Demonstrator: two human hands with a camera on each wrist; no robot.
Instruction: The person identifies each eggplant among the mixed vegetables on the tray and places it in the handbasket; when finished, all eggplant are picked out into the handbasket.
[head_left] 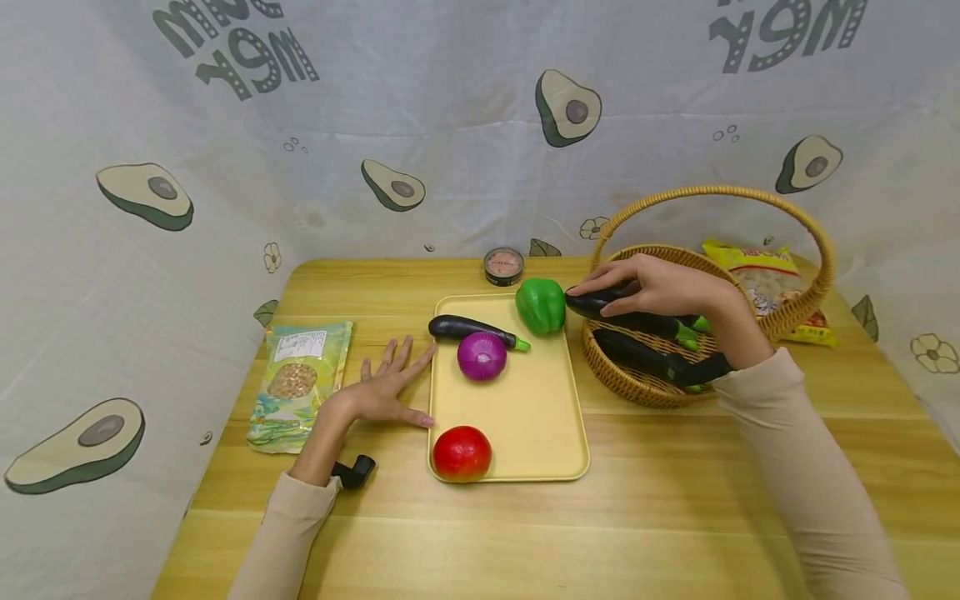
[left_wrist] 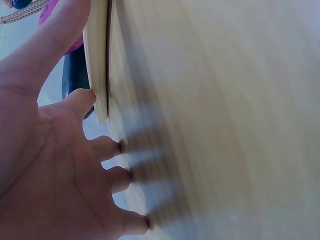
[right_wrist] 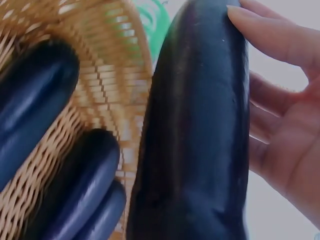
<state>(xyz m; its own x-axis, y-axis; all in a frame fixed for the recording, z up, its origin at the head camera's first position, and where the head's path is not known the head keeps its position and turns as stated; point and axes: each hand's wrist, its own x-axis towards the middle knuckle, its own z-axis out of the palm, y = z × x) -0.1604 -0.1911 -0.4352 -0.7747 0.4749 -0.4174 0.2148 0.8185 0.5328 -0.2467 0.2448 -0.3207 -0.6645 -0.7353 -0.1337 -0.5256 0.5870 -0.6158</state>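
Over the left part of the wicker basket (head_left: pixel 622 379), my right hand (head_left: pixel 660 287) grips a dark eggplant (right_wrist: pixel 195 120) by its sides, thumb and fingers around it. Its blunt end reaches past the basket rim beside a green bell pepper (head_left: pixel 541 306). More eggplants (right_wrist: pixel 75 190) lie lower inside the basket. My left hand (head_left: pixel 382 393) is spread flat-fingered, with its fingertips on the table and on the left edge of a yellow tray (head_left: pixel 525 417). That tray carries the pepper, a small eggplant (head_left: pixel 468 327), a purple onion (head_left: pixel 482 357) and a red tomato (head_left: pixel 462 454).
A bag of grains (head_left: pixel 300 387) lies left of my left hand. Behind the tray stands a small round container (head_left: pixel 503 266). A yellow snack bag (head_left: pixel 765 275) leans behind the basket, whose tall handle (head_left: pixel 712 192) arches above it. A printed curtain hangs behind the table.
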